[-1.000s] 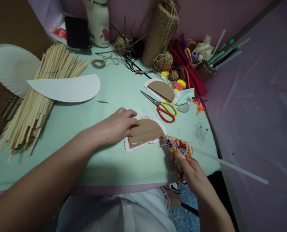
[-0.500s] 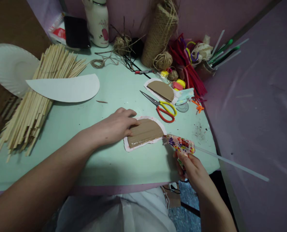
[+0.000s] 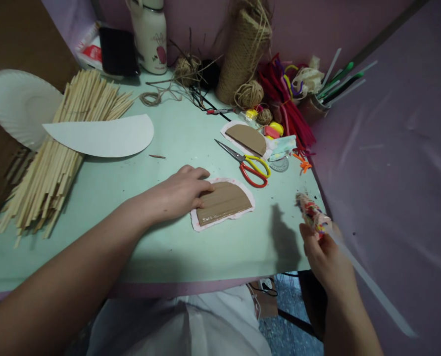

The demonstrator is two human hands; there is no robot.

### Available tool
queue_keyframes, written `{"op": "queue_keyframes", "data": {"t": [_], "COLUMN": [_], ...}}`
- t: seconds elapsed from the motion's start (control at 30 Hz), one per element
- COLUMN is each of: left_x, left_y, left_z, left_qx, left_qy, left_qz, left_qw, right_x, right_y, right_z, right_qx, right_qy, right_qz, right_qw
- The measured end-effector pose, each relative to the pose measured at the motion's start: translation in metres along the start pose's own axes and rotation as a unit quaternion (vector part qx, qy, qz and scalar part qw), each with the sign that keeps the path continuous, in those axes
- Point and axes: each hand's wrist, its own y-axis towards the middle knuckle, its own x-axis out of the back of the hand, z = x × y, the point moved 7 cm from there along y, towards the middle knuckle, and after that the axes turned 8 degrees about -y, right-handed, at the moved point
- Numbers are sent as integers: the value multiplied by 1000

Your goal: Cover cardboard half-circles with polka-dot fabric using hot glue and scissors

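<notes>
A half-circle of brown cardboard [image 3: 225, 201] lies on a slightly larger piece of white fabric with pink marks. Glossy glue runs along its straight lower edge. My left hand [image 3: 185, 193] holds the cardboard down at its left end, thumb and fingertips on it. Off to the right, my right hand [image 3: 326, 252] is closed round a flower-patterned hot glue gun [image 3: 313, 212], slightly blurred. From its back sticks a long clear glue stick [image 3: 376, 291]. Beyond the cardboard lie scissors [image 3: 252, 165] with one yellow and one red handle, beside a second cardboard half-circle [image 3: 247, 138] on white fabric.
Wooden sticks [image 3: 53, 163] lie in a heap at left, under a curved white card [image 3: 105, 136] and near a paper plate [image 3: 16, 106]. Along the back stand a bottle [image 3: 151, 39], a twine spool [image 3: 244, 54] and red pipe cleaners [image 3: 289, 109]. A purple wall [image 3: 391, 148] bounds the right side.
My right hand has drawn the glue gun away from the cardboard's right corner, to the right over the table's edge. My left hand keeps its place on the cardboard.
</notes>
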Motion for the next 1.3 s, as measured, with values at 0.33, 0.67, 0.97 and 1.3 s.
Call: {"op": "queue_keyframes", "data": {"t": [0.33,0.67,0.97,1.3], "left_x": [5,4,17,7], "left_y": [4,22,26,22], "left_z": [-5,-8,-4,29], "left_qx": [58,120,98,161], "left_qy": [-1,21,-68,-429], "left_qz": [-112,-151,-203,-228], "left_qw": [992,981,972,859], "right_x": [-14,-49,-49,-72], "right_y": [36,-4,19,25], "right_z": [-61,45,78,77], "right_qx": [77,1,57,25], "right_qy": [-211,313,340,450], "right_qz": [-95,74,-16,-58], "right_qw": [970,947,939,891]}}
